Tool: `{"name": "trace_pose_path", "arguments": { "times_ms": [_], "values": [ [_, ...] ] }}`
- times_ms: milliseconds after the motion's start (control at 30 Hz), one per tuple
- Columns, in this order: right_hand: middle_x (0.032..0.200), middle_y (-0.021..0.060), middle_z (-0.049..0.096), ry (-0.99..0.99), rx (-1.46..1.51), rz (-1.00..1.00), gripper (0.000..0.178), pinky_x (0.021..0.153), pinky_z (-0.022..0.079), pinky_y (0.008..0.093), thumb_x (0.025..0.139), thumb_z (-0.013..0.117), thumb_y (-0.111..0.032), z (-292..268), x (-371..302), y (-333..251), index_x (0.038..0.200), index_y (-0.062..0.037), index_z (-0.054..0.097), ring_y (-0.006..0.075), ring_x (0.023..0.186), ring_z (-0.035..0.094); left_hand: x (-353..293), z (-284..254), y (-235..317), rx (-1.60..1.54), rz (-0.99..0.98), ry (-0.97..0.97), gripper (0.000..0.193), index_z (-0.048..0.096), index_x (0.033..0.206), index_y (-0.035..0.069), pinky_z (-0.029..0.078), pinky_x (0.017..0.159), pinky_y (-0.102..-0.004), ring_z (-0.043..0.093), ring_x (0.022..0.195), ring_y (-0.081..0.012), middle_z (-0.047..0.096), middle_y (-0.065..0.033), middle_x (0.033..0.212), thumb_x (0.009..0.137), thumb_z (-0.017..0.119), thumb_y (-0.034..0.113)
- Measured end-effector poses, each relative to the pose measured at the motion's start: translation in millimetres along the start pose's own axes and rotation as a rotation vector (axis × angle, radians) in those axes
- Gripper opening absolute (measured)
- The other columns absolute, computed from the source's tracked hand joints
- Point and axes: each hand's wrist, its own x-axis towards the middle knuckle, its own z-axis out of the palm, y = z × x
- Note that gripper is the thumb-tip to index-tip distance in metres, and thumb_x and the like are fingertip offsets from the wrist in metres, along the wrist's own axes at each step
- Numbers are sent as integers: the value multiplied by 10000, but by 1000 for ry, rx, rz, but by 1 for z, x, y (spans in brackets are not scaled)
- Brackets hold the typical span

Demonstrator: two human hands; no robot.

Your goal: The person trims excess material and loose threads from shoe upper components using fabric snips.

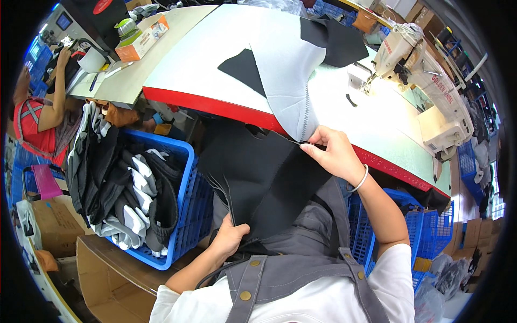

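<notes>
A black fabric piece hangs over my lap below the table's red edge. My left hand is closed on its lower left edge, where layered edges show. My right hand pinches its upper right corner at the table's edge, where it meets the tip of a light grey fabric piece with a zigzag seam. That grey piece lies on the white tabletop, with a black fabric part beside it. Further black fabric lies at the far side.
A lit sewing machine stands on the table's right. At left, a blue basket is heaped with black and grey fabric pieces. Blue crates stand to my right, and an open cardboard box at lower left. Another person works at far left.
</notes>
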Motion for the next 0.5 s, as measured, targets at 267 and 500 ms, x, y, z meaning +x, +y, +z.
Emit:
{"name": "trace_pose_path", "arguments": {
  "times_ms": [267, 500],
  "values": [
    [698, 158, 639, -58, -115, 21, 255, 617, 484, 357, 762, 709, -224, -7, 5, -6, 771, 6, 599, 280, 646, 634, 1, -1, -1, 22, -10, -51, 547, 485, 1209, -54, 428, 921, -280, 545, 1048, -178, 564, -101, 1149, 668, 454, -127],
    [692, 125, 631, -96, -236, -152, 232, 611, 475, 378, 756, 707, -212, -30, 0, -15, 837, -30, 588, 287, 662, 630, 2, 1, -1, -12, 21, -29, 511, 496, 1173, -59, 461, 855, -295, 577, 985, -209, 584, -130, 1100, 669, 477, -141]
  ]
}}
